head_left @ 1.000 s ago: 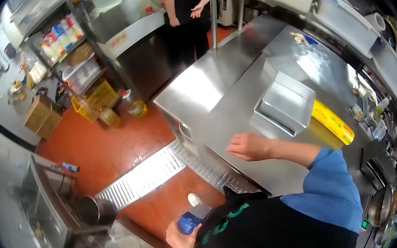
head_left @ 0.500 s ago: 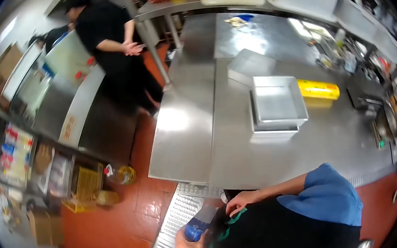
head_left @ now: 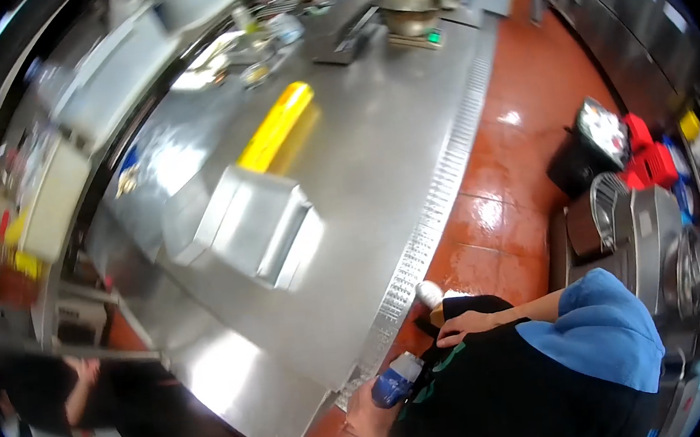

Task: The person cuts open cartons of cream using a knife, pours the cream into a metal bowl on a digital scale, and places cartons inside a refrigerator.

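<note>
Low in the head view, near the front of my dark apron (head_left: 514, 397), my left hand (head_left: 370, 412) is closed around a blue container with a whitish top (head_left: 397, 380). Blur hides its label and exact kind. My right hand (head_left: 462, 326) rests against the apron just above and to the right of it, fingers laid out and nothing visible in them. On the steel table (head_left: 353, 244) beyond both hands sit stacked square metal pans (head_left: 252, 216), with a yellow roll (head_left: 276, 128) lying right behind them.
A metal bowl (head_left: 409, 12) stands on a scale at the table's far end. Along the right aisle of red floor (head_left: 486, 213) are a black bin (head_left: 579, 164), red crates (head_left: 650, 163) and steel equipment (head_left: 649, 225). Another person's hands (head_left: 84, 370) show at lower left.
My view has swung to the right, bringing the aisle and bin in and shifting the pans and the other person leftward. The blue container stays in my left hand.
</note>
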The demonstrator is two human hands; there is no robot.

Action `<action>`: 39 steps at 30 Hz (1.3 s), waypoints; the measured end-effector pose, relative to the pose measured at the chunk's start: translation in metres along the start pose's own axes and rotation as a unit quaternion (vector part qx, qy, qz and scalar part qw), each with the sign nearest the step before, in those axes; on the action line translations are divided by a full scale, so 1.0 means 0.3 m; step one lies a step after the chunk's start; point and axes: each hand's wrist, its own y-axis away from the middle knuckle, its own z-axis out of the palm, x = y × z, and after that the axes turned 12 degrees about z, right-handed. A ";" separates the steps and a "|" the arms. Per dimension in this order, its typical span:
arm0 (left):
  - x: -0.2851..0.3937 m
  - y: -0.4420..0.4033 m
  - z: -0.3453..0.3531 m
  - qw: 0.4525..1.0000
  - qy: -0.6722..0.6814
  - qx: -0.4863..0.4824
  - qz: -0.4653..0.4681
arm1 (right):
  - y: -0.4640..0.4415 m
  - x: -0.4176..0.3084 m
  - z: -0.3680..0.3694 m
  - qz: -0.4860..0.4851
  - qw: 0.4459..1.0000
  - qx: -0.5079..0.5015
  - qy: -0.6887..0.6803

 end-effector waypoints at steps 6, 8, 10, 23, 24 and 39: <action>0.222 -0.386 0.235 0.988 0.041 -0.087 0.123 | 0.194 0.262 -0.169 0.054 0.969 0.143 -0.196; 0.311 -0.528 0.374 0.975 0.044 -0.126 0.175 | 0.272 0.406 -0.232 0.076 0.943 0.202 -0.254; 0.413 -0.671 0.528 0.965 0.025 -0.165 0.204 | 0.316 0.595 -0.270 0.104 0.901 0.284 -0.311; 0.923 -1.468 1.053 0.965 0.166 -0.130 0.158 | 0.383 0.992 -1.259 0.000 0.903 0.305 -0.302; 0.929 -1.542 1.097 0.964 0.182 -0.125 0.147 | 0.396 0.991 -1.388 -0.004 0.911 0.361 -0.200; 1.275 -2.786 1.764 0.953 0.165 -0.078 0.242 | 0.574 2.068 -1.171 0.478 0.466 0.417 -0.617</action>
